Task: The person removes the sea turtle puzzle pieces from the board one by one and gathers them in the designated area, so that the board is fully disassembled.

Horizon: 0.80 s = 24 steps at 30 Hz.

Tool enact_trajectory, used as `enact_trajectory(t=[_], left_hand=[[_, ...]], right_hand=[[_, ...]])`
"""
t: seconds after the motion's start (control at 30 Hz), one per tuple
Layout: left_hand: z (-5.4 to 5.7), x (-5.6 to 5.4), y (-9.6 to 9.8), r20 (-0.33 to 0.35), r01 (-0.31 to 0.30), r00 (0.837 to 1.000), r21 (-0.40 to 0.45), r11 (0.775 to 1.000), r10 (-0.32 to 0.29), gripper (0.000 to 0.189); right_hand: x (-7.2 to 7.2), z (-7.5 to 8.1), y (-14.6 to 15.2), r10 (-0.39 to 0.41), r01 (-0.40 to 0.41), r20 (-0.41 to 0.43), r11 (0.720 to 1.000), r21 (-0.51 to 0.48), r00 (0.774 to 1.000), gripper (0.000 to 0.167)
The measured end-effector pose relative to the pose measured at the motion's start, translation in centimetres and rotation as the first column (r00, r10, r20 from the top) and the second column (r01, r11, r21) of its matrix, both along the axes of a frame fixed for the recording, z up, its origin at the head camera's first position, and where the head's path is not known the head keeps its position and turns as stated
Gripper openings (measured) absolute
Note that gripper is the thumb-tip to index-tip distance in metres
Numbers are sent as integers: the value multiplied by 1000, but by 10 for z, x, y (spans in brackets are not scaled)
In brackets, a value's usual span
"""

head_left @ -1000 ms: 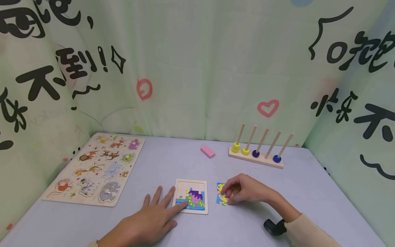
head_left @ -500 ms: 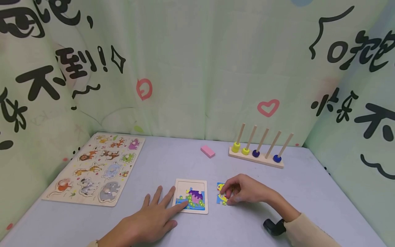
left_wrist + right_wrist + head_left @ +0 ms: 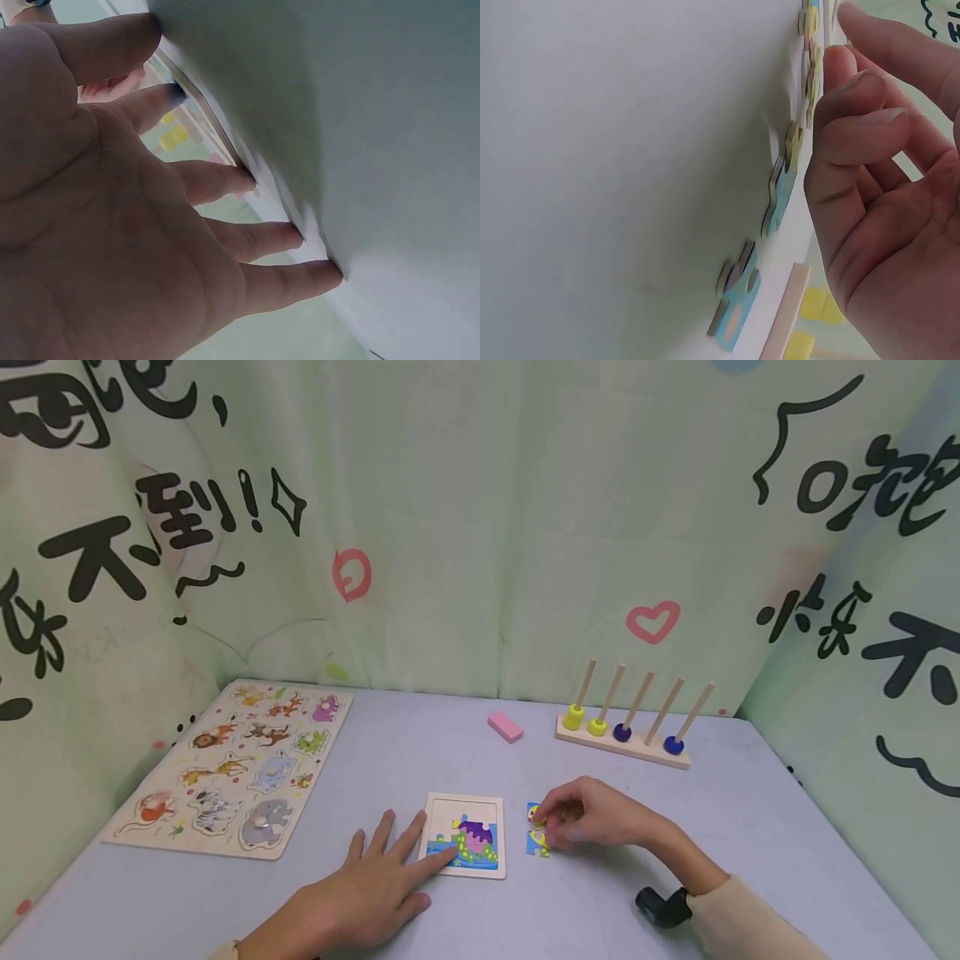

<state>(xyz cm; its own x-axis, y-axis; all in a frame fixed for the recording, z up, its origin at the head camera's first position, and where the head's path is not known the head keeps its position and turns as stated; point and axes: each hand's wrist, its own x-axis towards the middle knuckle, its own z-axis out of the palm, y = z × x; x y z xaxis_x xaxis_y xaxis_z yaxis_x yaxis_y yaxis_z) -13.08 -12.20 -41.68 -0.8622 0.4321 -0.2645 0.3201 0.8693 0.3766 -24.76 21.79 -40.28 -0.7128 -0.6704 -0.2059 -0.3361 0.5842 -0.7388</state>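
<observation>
Left hand (image 3: 367, 889) spread on frame (image 3: 465, 807); right hand (image 3: 596, 814) bent-fingered at pieces (image 3: 537, 842), grip unclear: likely selecting one, next needing a clean pinch.

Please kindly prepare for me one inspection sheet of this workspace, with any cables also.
Surface: pale tabletop, flat, no spill seen.
Job's things: puzzle frame, partly filled; loose pieces to its right.
Clutter: animal board at left; pink block behind; peg stand at back right.
Grips: left grip spread, one finger over the puzzle frame; right grip curled at the loose pieces, whether pinching one cannot be told.
Cables: nothing seen.
Surroundings: pale green printed curtain.
</observation>
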Motion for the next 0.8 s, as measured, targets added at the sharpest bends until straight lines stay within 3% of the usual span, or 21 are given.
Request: enact_trajectory(t=[0.33, 0.6, 0.8], left_hand=[[-1, 0, -2, -2, 6, 1000, 7, 1000, -6, 57], [2, 0, -1, 6, 22, 1000, -8, 1000, -22, 55], [1, -1, -1, -6, 29, 1000, -12, 1000, -29, 54]], right_hand=[[-4, 1, -30, 2, -3, -9, 1000, -16, 1000, 18], [-11, -3, -57, 43, -43, -74, 999, 4, 996, 16], [-15, -5, -73, 52, -52, -47, 999, -6, 998, 16]])
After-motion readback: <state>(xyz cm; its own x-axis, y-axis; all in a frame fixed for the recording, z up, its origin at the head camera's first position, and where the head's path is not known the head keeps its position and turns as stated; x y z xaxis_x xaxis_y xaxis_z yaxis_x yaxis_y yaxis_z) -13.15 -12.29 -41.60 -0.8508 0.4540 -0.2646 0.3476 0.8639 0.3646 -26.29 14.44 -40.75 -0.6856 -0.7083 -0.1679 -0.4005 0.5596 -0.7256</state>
